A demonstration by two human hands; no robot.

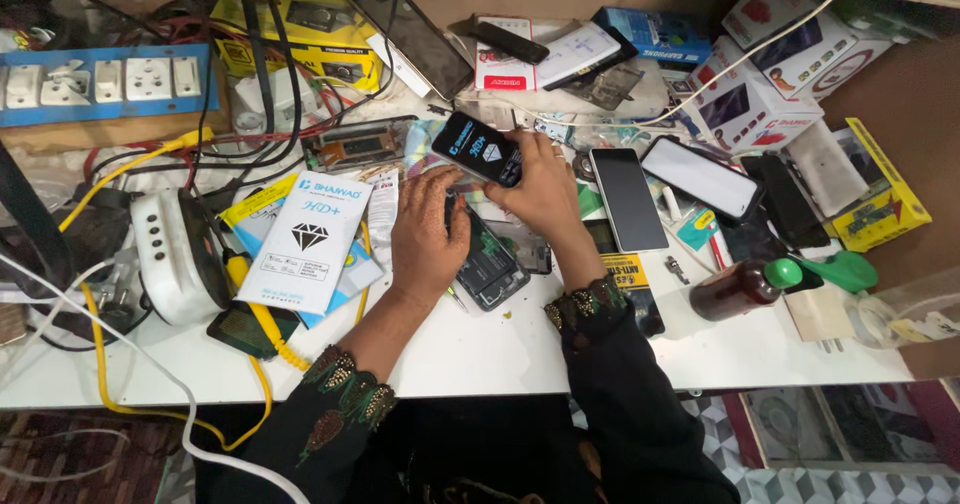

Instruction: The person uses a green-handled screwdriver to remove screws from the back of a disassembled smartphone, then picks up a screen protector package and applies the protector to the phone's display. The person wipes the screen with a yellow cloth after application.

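In the head view, the left hand (428,232) lies flat with the palm down and the fingers together, and it presses on the opened phone (490,264), which lies on the white desk (480,354) just in front of the person. The phone shows its dark inner parts, and the hand covers its left side. The right hand (545,189) is closed around the lower end of a dark packet (478,150) with a diamond picture on it, and it holds the packet tilted just above and behind the opened phone. Both sleeves are dark with embroidered cuffs. To the left of the left hand, very near, a white packet (308,239) with a black diamond picture lies on top of other flat packets. Further left there is a white round device (175,254) with yellow cables (100,354) around it, and behind it a blue socket strip (100,82). To the right of the right hand, a grey phone (628,200) lies with the screen up, and beside it another phone (700,177) with a light screen lies slanted. Near the right edge of the desk a brown bottle (735,289) with a green cap lies on its side. At the back of the desk stand several boxes (770,74), well apart from the hands.
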